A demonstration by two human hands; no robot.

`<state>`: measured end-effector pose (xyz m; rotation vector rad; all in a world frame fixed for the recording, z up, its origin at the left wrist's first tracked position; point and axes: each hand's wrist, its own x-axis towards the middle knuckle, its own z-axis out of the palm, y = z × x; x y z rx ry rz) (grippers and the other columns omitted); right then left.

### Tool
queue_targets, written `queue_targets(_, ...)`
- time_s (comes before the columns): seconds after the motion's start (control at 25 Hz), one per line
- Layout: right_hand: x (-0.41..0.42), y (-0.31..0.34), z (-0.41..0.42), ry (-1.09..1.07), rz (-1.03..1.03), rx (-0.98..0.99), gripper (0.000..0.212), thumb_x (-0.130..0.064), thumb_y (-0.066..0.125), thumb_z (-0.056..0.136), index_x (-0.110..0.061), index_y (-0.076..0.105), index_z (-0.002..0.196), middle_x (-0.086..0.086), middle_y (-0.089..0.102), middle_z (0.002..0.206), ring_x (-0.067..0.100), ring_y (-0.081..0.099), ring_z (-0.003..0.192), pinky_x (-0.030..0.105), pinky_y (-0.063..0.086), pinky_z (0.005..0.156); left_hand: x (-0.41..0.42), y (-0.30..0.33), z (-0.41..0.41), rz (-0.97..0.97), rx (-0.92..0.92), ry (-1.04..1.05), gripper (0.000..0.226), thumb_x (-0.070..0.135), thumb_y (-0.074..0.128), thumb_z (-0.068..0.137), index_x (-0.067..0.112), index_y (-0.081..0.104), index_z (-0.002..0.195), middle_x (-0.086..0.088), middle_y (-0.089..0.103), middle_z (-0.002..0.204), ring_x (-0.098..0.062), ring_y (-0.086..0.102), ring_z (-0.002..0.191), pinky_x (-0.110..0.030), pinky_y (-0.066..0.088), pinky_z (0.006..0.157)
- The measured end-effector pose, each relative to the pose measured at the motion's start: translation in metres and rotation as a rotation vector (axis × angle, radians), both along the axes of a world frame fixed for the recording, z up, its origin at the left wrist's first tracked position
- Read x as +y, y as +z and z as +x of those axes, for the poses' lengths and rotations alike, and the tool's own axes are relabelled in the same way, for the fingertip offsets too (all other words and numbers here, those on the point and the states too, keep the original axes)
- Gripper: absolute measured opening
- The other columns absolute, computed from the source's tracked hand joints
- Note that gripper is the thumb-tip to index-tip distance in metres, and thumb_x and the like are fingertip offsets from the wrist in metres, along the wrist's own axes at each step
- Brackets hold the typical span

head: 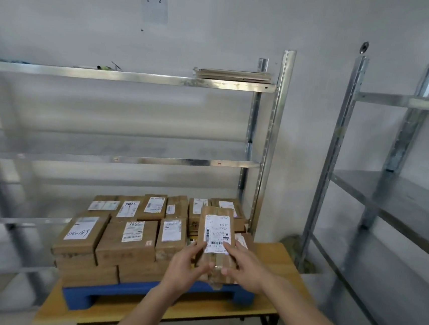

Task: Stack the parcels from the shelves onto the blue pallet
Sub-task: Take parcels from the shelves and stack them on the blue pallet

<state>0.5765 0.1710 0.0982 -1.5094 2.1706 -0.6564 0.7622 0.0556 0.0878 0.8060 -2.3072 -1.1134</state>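
Both hands, left hand (185, 267) and right hand (246, 267), are gripping a labelled parcel (216, 238) | blue pallet (127, 293) is filling up | shelves (127, 76) are looking nearly bare, probably few left.

wooden table (280, 255) | flat cardboard (233, 75) top right | wall paper (154, 0) "2 2"
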Motion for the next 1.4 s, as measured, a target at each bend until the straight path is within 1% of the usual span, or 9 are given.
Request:
queue_targets(0.12, -0.043, -0.036, -0.027, 0.014, 0.064, -0.038, 0.08, -0.04, 0.065, 0.095, -0.044, 0.016, 0.159, -0.014, 0.013, 0.168, 0.018, 0.017, 0.155, 0.051, 0.025, 0.124, -0.036, -0.028, -0.021, -0.012, -0.093, 0.033, 0.072, 0.068, 0.065, 0.079, 0.044, 0.042, 0.144, 0.016, 0.047, 0.146, -0.007, 0.044, 0.135, -0.045, 0.043, 0.111)
queue_targets(0.32, -0.102, -0.087, -0.066, 0.09, 0.124, -0.135, 0.08, -0.036, 0.068, 0.095, -0.038, 0.021, 0.16, -0.014, 0.021, 0.166, 0.014, 0.026, 0.151, 0.045, 0.03, 0.123, -0.089, -0.078, -0.057, 0.016, -0.228, 0.067, 0.075, 0.073, 0.061, 0.078, 0.045, 0.041, 0.144, 0.015, 0.047, 0.147, -0.009, 0.042, 0.136, -0.045, 0.041, 0.112)
queue_targets(0.56, -0.144, -0.134, -0.091, 0.125, 0.176, -0.204, 0.082, -0.037, 0.069, 0.094, -0.042, 0.02, 0.159, -0.013, 0.018, 0.167, 0.016, 0.024, 0.152, 0.05, 0.028, 0.123, -0.121, -0.115, -0.079, 0.102, -0.284, 0.11, 0.071, 0.063, 0.066, 0.08, 0.045, 0.04, 0.144, 0.013, 0.046, 0.147, -0.009, 0.044, 0.132, -0.042, 0.043, 0.11)
queue_targets(0.72, -0.157, -0.153, -0.097, 0.112, 0.153, -0.251, 0.08, -0.027, 0.071, 0.093, -0.041, 0.027, 0.158, -0.02, 0.031, 0.161, 0.009, 0.035, 0.146, 0.046, 0.037, 0.119, -0.133, -0.124, -0.087, 0.092, -0.301, 0.12, 0.067, 0.048, 0.069, 0.087, 0.036, 0.041, 0.146, 0.014, 0.049, 0.143, -0.006, 0.047, 0.129, -0.027, 0.043, 0.105)
queue_targets(0.84, -0.162, -0.167, -0.102, 0.085, 0.175, -0.254, 0.081, -0.028, 0.071, 0.094, -0.045, 0.023, 0.157, -0.02, 0.027, 0.162, 0.01, 0.032, 0.148, 0.047, 0.035, 0.12, -0.14, -0.133, -0.092, 0.041, -0.324, 0.085, 0.068, 0.046, 0.066, 0.09, 0.035, 0.037, 0.15, 0.013, 0.033, 0.156, -0.009, 0.037, 0.14, -0.031, 0.038, 0.112)
queue_targets(0.96, -0.167, -0.174, -0.103, 0.076, 0.161, -0.234, 0.081, -0.028, 0.068, 0.096, -0.045, 0.02, 0.158, -0.019, 0.018, 0.166, 0.012, 0.026, 0.151, 0.046, 0.032, 0.122, -0.143, -0.136, -0.095, -0.006, -0.307, 0.074, 0.066, 0.039, 0.065, 0.093, 0.032, 0.035, 0.152, 0.014, 0.024, 0.16, -0.008, 0.032, 0.143, -0.027, 0.032, 0.113)
queue_targets(1.04, -0.172, -0.174, -0.103, 0.08, 0.157, -0.212, 0.08, -0.031, 0.067, 0.097, -0.044, 0.018, 0.159, -0.017, 0.012, 0.168, 0.014, 0.022, 0.152, 0.048, 0.031, 0.122, -0.147, -0.138, -0.097, -0.027, -0.302, 0.077, 0.064, 0.039, 0.063, 0.094, 0.032, 0.035, 0.151, 0.018, 0.017, 0.16, -0.007, 0.034, 0.141, -0.025, 0.033, 0.112)
queue_targets(1.16, -0.181, -0.177, -0.107, 0.106, 0.153, -0.2, 0.081, -0.032, 0.068, 0.096, -0.047, 0.018, 0.158, -0.019, 0.014, 0.167, 0.014, 0.027, 0.151, 0.048, 0.035, 0.12, -0.153, -0.143, -0.097, -0.091, -0.355, 0.08, 0.061, 0.047, 0.059, 0.095, 0.034, 0.038, 0.15, 0.02, 0.004, 0.162, -0.007, 0.045, 0.135, -0.028, 0.042, 0.107)
queue_targets(1.4, -0.188, -0.178, -0.113, 0.119, 0.16, -0.178, 0.078, -0.031, 0.065, 0.098, -0.042, 0.019, 0.159, -0.014, 0.011, 0.169, 0.017, 0.025, 0.152, 0.047, 0.032, 0.122, -0.154, -0.14, -0.1, -0.22, -0.466, 0.123, 0.055, 0.056, 0.051, 0.096, 0.036, 0.038, 0.146, 0.01, 0.006, 0.165, -0.011, 0.061, 0.115, -0.028, 0.051, 0.094)
